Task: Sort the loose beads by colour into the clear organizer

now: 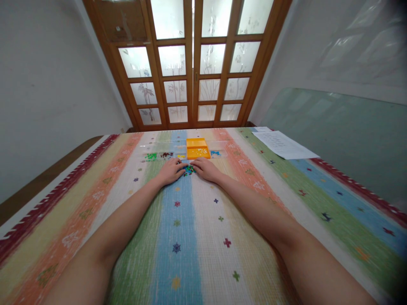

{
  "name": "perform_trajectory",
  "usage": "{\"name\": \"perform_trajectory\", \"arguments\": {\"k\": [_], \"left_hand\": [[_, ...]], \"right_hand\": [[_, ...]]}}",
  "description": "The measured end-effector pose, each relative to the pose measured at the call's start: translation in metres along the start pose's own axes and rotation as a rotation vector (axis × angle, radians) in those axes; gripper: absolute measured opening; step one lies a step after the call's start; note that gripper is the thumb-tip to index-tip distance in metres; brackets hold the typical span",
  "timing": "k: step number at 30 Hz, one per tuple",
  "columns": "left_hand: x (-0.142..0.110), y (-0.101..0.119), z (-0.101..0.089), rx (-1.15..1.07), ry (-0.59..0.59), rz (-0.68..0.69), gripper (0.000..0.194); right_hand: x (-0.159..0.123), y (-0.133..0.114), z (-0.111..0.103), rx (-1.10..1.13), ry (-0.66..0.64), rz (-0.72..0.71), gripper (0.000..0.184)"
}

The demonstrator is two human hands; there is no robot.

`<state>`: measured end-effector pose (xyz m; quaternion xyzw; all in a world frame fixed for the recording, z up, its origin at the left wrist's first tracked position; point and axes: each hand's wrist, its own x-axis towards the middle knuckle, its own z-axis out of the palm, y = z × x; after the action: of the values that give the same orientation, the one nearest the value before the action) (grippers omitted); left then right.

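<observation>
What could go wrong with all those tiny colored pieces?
The mixed pieces lie loose on the cloth between the left hand and right hand, so a nudge might scatter them. The orange box is open just beyond the fingers, so a bump could spill its white pieces. Some mixed pieces are green, like the separate green pieces, so they might get muddled.

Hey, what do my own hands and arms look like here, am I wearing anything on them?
Your left hand and right hand are bare, without gloves. No sleeves show on either forearm, and I see no watch or bracelet.
</observation>
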<state>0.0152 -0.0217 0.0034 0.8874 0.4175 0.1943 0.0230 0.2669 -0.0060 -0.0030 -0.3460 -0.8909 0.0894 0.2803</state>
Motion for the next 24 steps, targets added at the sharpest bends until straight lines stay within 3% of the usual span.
{"name": "perform_trajectory", "arguments": {"k": [10, 24], "left_hand": [[0.000, -0.010, 0.003, 0.005, 0.104, -0.088, 0.030], [-0.002, -0.016, 0.000, 0.066, 0.137, -0.314, 0.024]], "right_hand": [[0.003, -0.010, 0.003, -0.187, -0.072, -0.052, 0.036], [0.002, -0.009, 0.004, -0.161, -0.059, -0.019, 0.033]]}}
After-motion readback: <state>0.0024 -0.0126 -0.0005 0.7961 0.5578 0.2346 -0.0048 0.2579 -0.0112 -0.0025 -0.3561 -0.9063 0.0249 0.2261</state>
